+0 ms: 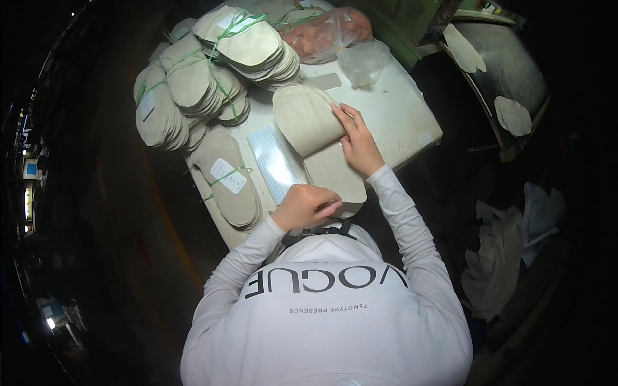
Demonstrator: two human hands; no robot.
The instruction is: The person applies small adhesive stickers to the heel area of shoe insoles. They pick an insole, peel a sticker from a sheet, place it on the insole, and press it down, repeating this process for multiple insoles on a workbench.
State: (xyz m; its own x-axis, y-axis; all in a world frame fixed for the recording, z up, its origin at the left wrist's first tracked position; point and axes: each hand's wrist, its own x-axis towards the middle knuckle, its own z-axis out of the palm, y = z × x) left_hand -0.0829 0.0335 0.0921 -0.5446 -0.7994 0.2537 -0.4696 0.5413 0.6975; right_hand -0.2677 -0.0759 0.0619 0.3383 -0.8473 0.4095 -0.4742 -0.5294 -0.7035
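Insole blanks (337,174) lie stacked on the worktop (402,119), the curled left hand (302,203) at their near end, its grip hard to tell. Beyond, the right hand (362,147) grips the edge of the upper layers (305,121); light, even pressure should keep them aligned.

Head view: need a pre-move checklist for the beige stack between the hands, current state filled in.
1. Right hand on the work: ok, fingers at the right edge of the beige stack's upper pieces.
2. Left hand gripping: cannot tell, fingers curled at the near end.
3. Stack free of ties: ok, no green tie visible on it.
4. Piece count: cannot tell, edges too tight to separate.
5. Left tied bundle apart from the stack: ok, the striped sheet lies between them.
6. Clear plastic bag off the stack: ok, it sits beyond it on the table.
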